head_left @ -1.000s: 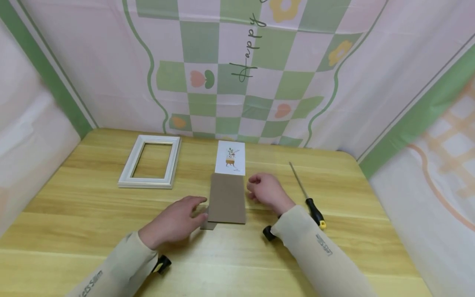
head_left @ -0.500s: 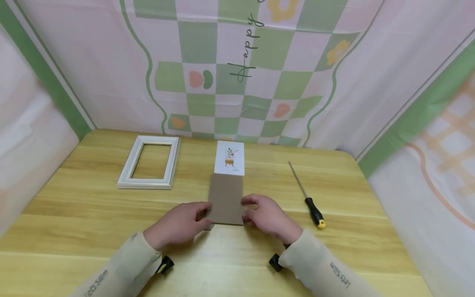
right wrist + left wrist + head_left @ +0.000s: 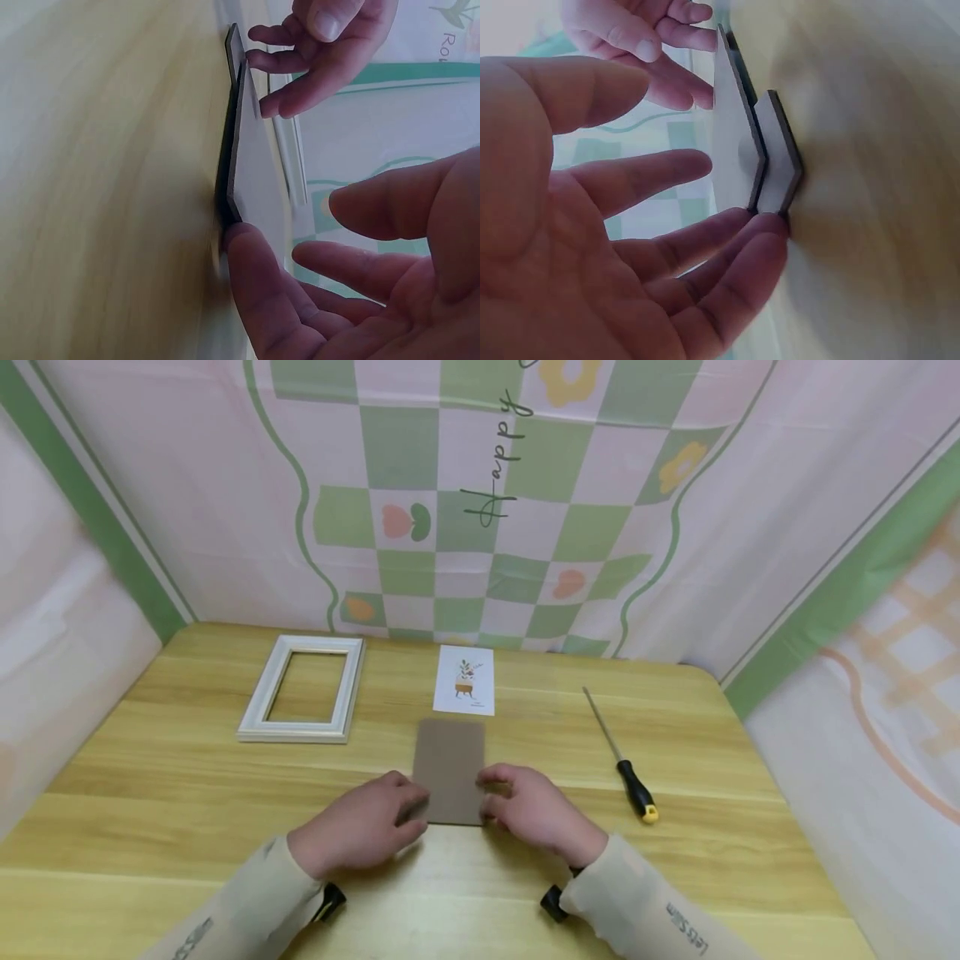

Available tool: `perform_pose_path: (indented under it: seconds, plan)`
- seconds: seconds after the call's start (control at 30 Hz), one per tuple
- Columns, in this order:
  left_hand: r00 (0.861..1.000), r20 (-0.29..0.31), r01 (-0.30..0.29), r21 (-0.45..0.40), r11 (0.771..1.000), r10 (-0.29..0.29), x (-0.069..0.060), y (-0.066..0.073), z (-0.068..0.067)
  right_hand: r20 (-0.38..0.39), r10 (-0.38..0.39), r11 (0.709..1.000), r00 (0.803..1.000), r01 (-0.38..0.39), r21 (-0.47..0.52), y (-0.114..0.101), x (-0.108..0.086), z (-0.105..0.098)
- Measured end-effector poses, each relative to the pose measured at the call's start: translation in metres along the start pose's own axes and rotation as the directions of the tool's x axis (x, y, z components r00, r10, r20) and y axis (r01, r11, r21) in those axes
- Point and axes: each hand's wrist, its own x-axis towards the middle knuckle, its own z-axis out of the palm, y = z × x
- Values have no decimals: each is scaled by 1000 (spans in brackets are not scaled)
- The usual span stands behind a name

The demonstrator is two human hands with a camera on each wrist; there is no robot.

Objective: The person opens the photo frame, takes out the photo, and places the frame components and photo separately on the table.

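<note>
A brown backing board [image 3: 450, 768] lies face up in front of me, with a smaller flap [image 3: 780, 150] jutting from beneath it in the left wrist view. My left hand [image 3: 363, 822] touches its left edge with relaxed fingertips, the thumb apart from it. On the opposite edge, my right hand [image 3: 536, 810] touches the board with loosely bent fingers; its little finger meets the corner in the right wrist view. A gap shows under the board's near side there. Just beyond the board lies a white card [image 3: 464, 681] printed with a potted plant.
An unglazed-looking white picture frame [image 3: 343, 693] lies at the back left of the wooden table [image 3: 187, 802]. To the right is a screwdriver [image 3: 634, 789] with a black and yellow handle, its shaft pointing away. A patterned cloth [image 3: 405, 452] hangs behind the table.
My right hand has come down and left to the board's right edge. The board has shifted toward me and slightly left, leaving a gap between it and the card.
</note>
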Motion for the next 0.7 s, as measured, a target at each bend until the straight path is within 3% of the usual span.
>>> perform_pose_path:
  seconds: [0.17, 0.27, 0.43, 0.7]
  plan:
    - [998, -41, -40, 108, 993, 45, -4, 2, 1, 34, -47, 998, 998, 48, -37, -3, -1, 7]
    - [996, -81, -26, 155, 988, 39, -8, 2, 1, 52, -84, 992, 995, 89, -88, -7, 1, 12]
    - [991, -119, 78, 189, 979, -56, -15, 0, -1, 78, -145, 974, 986, 156, -167, -19, 7, 25]
    - [983, -79, 178, 223, 958, -164, -25, -7, -13, 114, -193, 951, 975, 214, -223, -35, 16, 43]
